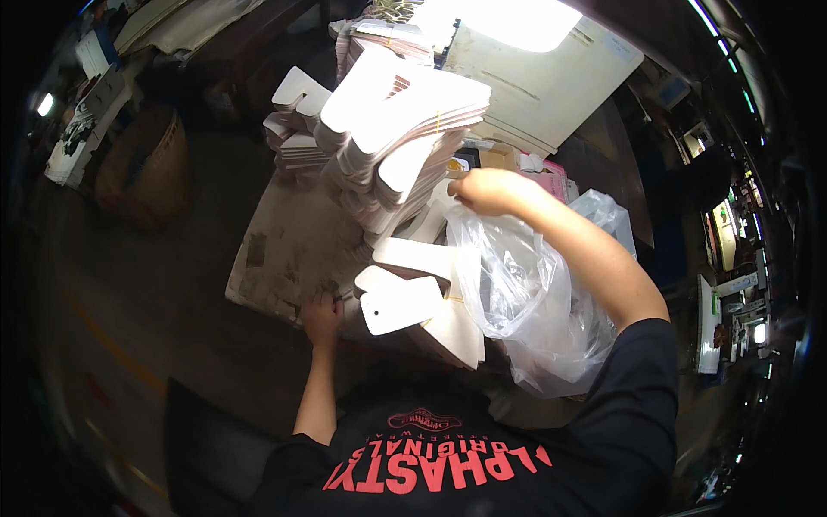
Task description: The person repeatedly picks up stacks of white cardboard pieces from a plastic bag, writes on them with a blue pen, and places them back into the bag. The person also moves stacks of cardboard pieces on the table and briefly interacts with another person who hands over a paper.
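Observation:
My right hand (484, 191) reaches across a clear plastic bag (512, 284). Its fingers are curled closed beside the tall stacks, and what they pinch is hidden. At the near left, my left hand (322, 319) rests on the edge of the worn table (280, 250), its fingers loosely apart and dim, with nothing seen in them. Tall bundles of white shaped card pieces (405, 121) stand between the two hands and beyond. In front of me lie smaller bundles, topped by a white card piece (401, 304) with a small hole.
A large pale panel (534, 82) leans behind the stacks under a bright lamp (521, 21). Small boxes and a pink item (551, 179) sit past my right hand. To the left, a round basket (145, 168) stands on the dark floor.

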The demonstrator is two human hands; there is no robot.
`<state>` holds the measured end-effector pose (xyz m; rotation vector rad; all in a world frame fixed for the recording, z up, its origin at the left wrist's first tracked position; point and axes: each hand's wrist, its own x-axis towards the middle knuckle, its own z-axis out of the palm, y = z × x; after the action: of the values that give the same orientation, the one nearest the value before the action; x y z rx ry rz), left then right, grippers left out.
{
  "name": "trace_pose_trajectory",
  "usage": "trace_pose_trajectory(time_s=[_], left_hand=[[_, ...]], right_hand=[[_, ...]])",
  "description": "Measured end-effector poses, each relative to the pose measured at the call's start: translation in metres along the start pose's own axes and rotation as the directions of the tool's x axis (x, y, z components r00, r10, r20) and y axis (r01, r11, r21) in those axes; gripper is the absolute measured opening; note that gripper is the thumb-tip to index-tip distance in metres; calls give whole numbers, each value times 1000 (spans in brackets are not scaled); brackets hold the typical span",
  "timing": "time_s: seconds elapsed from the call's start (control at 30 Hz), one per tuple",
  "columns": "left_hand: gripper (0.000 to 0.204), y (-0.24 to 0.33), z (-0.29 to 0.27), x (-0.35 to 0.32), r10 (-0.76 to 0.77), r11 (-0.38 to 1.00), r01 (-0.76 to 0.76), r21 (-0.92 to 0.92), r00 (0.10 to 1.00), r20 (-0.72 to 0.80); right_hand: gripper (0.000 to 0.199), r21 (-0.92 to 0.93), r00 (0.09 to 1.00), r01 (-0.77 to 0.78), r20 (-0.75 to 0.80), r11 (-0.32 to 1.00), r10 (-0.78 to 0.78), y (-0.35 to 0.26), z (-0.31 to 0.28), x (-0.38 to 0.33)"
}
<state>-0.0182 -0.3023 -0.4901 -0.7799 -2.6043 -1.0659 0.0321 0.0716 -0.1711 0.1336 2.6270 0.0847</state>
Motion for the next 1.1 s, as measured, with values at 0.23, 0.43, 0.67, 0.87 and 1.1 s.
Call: trace_pose_trajectory(time_s=[0.23,0.43,0.67,0.87,1.1], left_hand=[[11,-3,0,-3,30,998,-28,50,999,-42],[15,0,-6,-2,58,998,-57,19,997,-46],[17,2,-9,1,65,998,-65,7,996,-55],[19,4,-9,0,61,998,-59,39,996,-58],[18,2,-10,0,61,998,-61,33,998,-17]], right_hand=[[41,-293,844,516,12,805,-537,-11,89,63],[50,56,880,475,-24,878,-474,-15,110,71],[58,81,962,198,177,977,-210,7,122,67],[44,166,893,444,-3,881,-450,1,145,78],[47,197,943,334,-74,922,-326,-9,143,88]])
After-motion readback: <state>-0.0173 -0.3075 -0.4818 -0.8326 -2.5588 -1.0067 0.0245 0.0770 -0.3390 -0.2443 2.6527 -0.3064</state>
